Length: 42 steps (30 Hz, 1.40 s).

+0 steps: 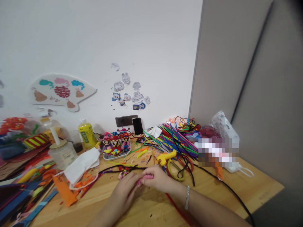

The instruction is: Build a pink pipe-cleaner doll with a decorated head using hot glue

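My left hand and my right hand meet low in the middle of the view, both pinching a small pink pipe-cleaner piece. Its shape is largely hidden by my fingers. A long black pipe cleaner runs just beyond my hands, and a red one lies under my right forearm. Past my right hand sit a yellow glue gun and yellow-handled scissors. A white plate of colourful pipe-cleaner figures stands beyond my left hand.
The wooden table is crowded. A heap of coloured pipe cleaners, a phone, a white cloth, a plastic jar and a yellow bottle stand near the white wall. A grey partition bounds the right.
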### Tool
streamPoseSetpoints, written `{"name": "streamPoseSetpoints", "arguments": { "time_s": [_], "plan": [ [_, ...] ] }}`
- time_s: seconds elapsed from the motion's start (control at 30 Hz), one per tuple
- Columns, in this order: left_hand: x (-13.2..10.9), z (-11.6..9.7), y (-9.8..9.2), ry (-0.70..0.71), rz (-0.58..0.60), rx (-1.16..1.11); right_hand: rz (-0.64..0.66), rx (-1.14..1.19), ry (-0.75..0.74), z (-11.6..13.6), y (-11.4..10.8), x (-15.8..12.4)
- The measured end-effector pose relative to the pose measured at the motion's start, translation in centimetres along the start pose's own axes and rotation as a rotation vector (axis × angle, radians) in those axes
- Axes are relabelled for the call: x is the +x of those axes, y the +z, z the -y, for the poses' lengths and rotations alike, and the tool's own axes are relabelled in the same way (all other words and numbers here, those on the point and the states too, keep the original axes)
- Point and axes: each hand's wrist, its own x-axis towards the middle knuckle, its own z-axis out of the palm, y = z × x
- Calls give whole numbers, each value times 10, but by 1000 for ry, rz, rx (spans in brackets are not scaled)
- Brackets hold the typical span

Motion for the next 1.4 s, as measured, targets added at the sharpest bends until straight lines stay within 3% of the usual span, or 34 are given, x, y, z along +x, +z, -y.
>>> {"name": "streamPoseSetpoints", "arguments": {
  "time_s": [0.53, 0.87, 1.4],
  "plan": [
    [-2, 9, 7, 11, 26, -2, 53, -36, 8, -8, -5, 2],
    [-1, 3, 4, 9, 11, -14, 120, -16, 20, -7, -9, 1],
    [-2, 4, 7, 73, -8, 62, 3, -56, -41, -5, -3, 2]
  ]
}}
